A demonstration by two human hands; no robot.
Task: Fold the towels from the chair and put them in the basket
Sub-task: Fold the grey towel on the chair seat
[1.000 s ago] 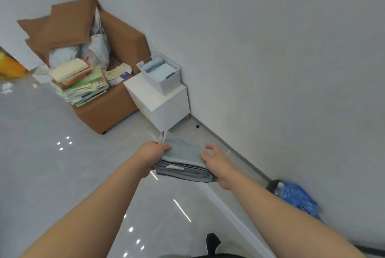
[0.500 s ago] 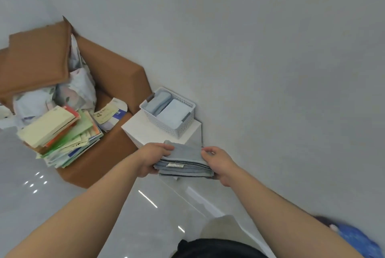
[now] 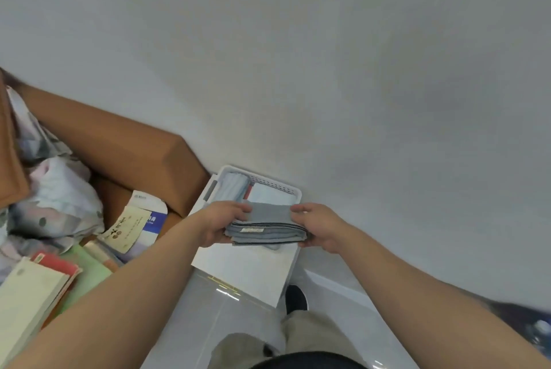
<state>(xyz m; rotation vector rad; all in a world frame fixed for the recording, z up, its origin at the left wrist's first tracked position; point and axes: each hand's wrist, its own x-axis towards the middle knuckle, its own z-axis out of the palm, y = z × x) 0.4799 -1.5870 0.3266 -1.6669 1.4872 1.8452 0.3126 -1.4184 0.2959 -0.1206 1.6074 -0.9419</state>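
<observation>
Behind the towel (image 3: 267, 227), basket (image 3: 277, 186) half hidden.

The left forearm (image 3: 119, 294) and the right forearm (image 3: 417, 288) are stretched forward from the lower corners of the view and are brought close together at the middle. The left grip (image 3: 220, 224) is curled round the left end of a folded towel (image 3: 268, 224), which is held level. The right grip (image 3: 322, 227) is curled round the right end, with fingertips (image 3: 298, 209) laid on the top. The backs of both are turned upward.
</observation>
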